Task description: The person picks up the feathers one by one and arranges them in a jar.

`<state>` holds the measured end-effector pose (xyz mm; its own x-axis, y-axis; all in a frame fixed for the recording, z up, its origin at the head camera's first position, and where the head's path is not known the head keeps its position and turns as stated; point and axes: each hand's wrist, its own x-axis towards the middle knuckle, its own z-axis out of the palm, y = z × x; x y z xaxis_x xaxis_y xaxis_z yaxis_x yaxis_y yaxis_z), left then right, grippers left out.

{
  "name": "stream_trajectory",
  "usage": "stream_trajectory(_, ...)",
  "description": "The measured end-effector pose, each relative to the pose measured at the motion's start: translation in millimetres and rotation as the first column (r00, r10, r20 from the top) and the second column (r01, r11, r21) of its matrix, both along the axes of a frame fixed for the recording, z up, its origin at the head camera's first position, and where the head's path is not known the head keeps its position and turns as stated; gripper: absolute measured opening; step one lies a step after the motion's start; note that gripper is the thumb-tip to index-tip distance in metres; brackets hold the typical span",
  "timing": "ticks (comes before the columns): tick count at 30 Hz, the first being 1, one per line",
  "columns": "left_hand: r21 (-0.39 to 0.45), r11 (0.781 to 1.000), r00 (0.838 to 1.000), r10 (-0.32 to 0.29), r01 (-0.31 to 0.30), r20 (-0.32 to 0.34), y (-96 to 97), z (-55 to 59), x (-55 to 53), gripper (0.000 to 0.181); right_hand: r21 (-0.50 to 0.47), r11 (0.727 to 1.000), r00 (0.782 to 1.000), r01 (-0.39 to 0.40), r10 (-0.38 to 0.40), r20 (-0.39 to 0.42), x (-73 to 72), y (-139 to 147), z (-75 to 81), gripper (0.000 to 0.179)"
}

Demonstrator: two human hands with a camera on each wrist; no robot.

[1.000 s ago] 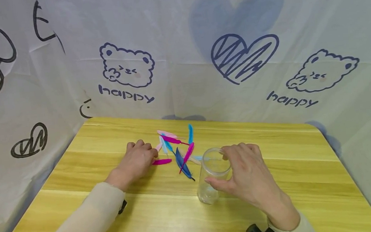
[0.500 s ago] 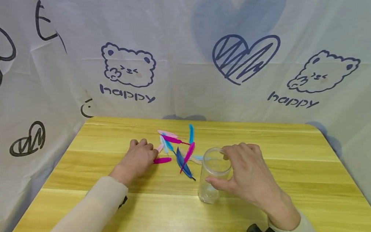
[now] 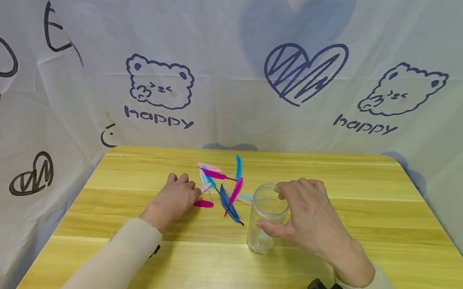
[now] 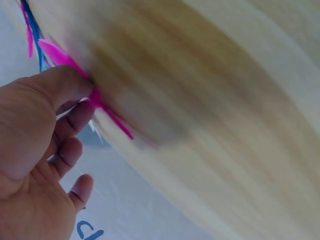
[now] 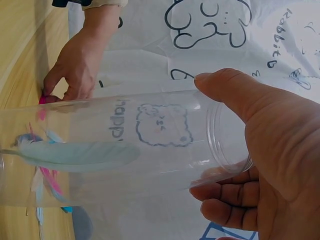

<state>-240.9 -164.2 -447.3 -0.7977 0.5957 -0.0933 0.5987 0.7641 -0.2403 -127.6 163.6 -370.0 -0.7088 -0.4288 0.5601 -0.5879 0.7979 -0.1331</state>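
My left hand (image 3: 173, 199) pinches a magenta feather (image 4: 60, 54) between thumb and forefinger, its blade poking out past the fingertips in the head view. A pale pink feather (image 3: 205, 188) lies right by those fingers, and a thin pink shaft runs beside the magenta one in the left wrist view. On the right, my right hand (image 3: 314, 222) grips a clear jar (image 3: 258, 236) near its open rim, thumb on one side and fingers on the other. The jar stands upright on the table. Inside it is a pale blue-green feather (image 5: 82, 155), seen in the right wrist view.
Between the hands lie several loose feathers, among them a dark blue feather (image 3: 229, 204), a magenta feather (image 3: 235, 191) and a bright blue feather (image 3: 239, 167). A white printed curtain (image 3: 228, 112) stands behind the wooden table (image 3: 210, 275) and at its sides.
My left hand has shifted slightly right, and the pinched magenta feather has tipped a little. The pale pink feather by the fingers has moved right as well. My right hand and the jar stay put.
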Motion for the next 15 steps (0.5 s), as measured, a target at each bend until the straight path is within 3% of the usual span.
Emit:
stream_trajectory(8,0.034,0.999,1.000,-0.021,0.021,-0.024,-3.8,-8.5,-2.6,0.013,-0.002,1.000,1.000,-0.004,0.004,-0.006,0.0,-0.2,-0.6,0.081)
stream_trajectory(15,0.079,0.996,0.999,-0.039,0.041,-0.036,-5.6,-8.4,-2.8,0.007,0.000,1.000,1.000,0.000,0.000,-0.004,0.2,-0.3,-0.1,0.082)
